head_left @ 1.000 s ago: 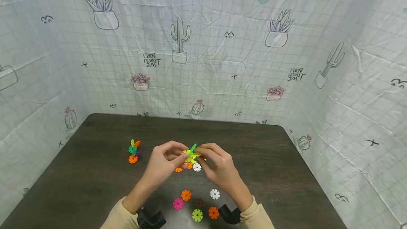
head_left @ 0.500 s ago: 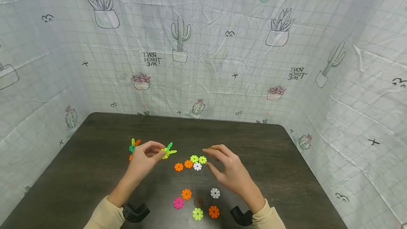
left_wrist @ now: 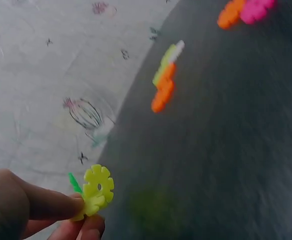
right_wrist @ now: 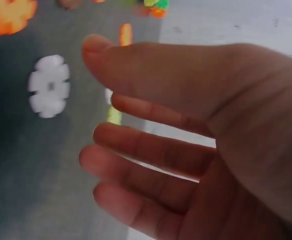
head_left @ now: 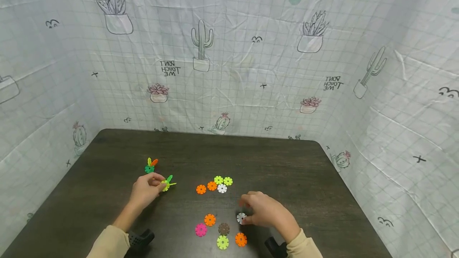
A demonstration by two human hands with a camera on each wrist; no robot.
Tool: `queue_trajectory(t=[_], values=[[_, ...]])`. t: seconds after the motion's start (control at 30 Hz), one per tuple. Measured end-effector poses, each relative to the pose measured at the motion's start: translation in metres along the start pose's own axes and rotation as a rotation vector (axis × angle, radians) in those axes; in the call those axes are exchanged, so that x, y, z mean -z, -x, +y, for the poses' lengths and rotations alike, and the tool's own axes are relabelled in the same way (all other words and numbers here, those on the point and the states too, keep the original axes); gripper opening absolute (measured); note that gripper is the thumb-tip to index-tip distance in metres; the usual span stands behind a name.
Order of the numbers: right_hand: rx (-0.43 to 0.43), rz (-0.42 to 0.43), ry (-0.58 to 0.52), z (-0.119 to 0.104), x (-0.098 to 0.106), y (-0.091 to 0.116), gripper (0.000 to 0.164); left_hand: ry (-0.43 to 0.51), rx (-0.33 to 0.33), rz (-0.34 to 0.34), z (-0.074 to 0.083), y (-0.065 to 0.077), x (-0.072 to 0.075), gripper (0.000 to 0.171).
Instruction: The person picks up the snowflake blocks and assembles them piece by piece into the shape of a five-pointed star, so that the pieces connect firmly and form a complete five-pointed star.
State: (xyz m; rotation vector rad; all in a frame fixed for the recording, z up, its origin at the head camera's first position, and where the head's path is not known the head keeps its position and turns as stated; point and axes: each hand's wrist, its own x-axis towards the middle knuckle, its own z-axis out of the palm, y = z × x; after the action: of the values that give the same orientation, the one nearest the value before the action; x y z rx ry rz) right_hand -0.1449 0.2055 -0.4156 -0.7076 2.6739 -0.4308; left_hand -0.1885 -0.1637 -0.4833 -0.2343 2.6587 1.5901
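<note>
The left hand [head_left: 145, 190] pinches, between thumb and fingers, a joined cluster of yellow-green and green notched discs [head_left: 165, 186], over the left part of the dark surface [head_left: 287, 178]. Just beyond this hand is a multicoloured disc assembly [head_left: 149, 168], whose lower part is hidden. The right hand [head_left: 267, 210] has its fingers loosely spread and grasps nothing; its thumb is near a flat white disc [right_wrist: 49, 86]. To the left of this disc lie a pink disc [head_left: 201, 229] and a brown disc [head_left: 224, 228], with a gap between them.
</note>
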Motion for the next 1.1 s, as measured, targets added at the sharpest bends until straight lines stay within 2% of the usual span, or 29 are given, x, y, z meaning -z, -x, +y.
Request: queue_trajectory(t=[0.1,0.23,0.5,0.7,0.83,0.93,1.0,1.1], values=[[-0.034,-0.021,0.013,0.005,-0.005,-0.004,0.034,-0.064,0.0,-0.006,-0.009,-0.002,0.002,0.016],[-0.06,-0.031,0.016,0.01,-0.012,-0.008,0.035,-0.131,-0.045,0.007,-0.015,-0.005,0.003,0.014],[-0.06,0.014,0.055,0.012,-0.023,-0.017,0.024,-0.219,-0.122,0.046,-0.015,-0.005,0.001,0.007],[-0.096,-0.008,0.054,0.01,-0.025,-0.021,0.022,-0.243,-0.157,0.091,-0.013,-0.002,0.004,0.013],[-0.106,-0.017,0.054,0.011,-0.025,-0.023,0.022,-0.237,-0.206,0.139,-0.003,0.001,0.007,0.016],[-0.115,-0.023,0.056,0.012,-0.027,-0.023,0.023,-0.227,-0.271,0.133,0.012,0.005,0.007,0.014],[-0.117,-0.027,0.044,0.012,-0.028,-0.024,0.022,-0.227,-0.322,0.103,0.024,0.009,0.006,0.013],[-0.11,-0.032,0.015,0.013,-0.029,-0.025,0.022,-0.232,-0.397,0.017,0.041,0.018,0.001,0.012]])
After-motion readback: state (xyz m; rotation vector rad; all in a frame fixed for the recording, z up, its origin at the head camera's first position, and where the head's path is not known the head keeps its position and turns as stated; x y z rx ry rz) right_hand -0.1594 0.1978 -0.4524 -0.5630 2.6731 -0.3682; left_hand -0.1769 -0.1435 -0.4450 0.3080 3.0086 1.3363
